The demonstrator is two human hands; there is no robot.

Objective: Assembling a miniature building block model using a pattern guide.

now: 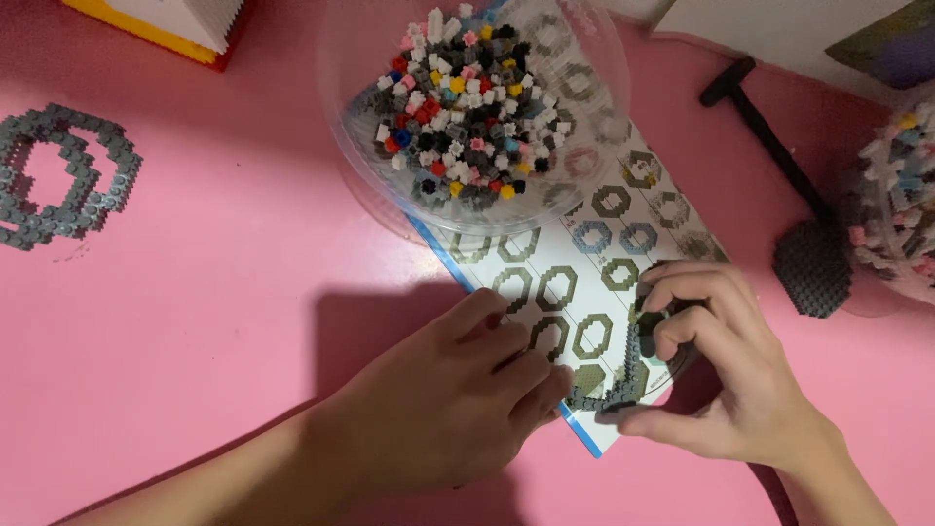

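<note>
Both hands meet at the near end of the instruction sheet (584, 292), and the small grey brick ring (623, 385) sits between them. The right hand (726, 390) curls around the ring from the right: its thumb lies along the ring's near edge and its bent fingers press on the far right of the arc, so it is closed on the piece. The left hand (458, 390) comes in from the near left with its fingers bunched narrow, the tips touching the ring's left end; whether a loose brick is pinched there cannot be told. The ring lies flat on the sheet's near right corner, its visible arc running from left to right and curving away. Both hands are on it, the right holding more of it.

The sheet's long axis runs diagonally, from the near right corner up to the far left, where it slips under the clear bowl (477, 107) of mixed coloured bricks. That bowl stands straight beyond the hands, near but apart from them, with printed ring diagrams showing between.

To the right, a dark grey paddle-shaped brick piece (813, 263) lies close beside the right hand's knuckles, leaving little room there. Far left, a larger grey ring assembly (63, 175) rests well apart. Between it and the left forearm the pink tabletop (224, 321) gives wide room.
</note>
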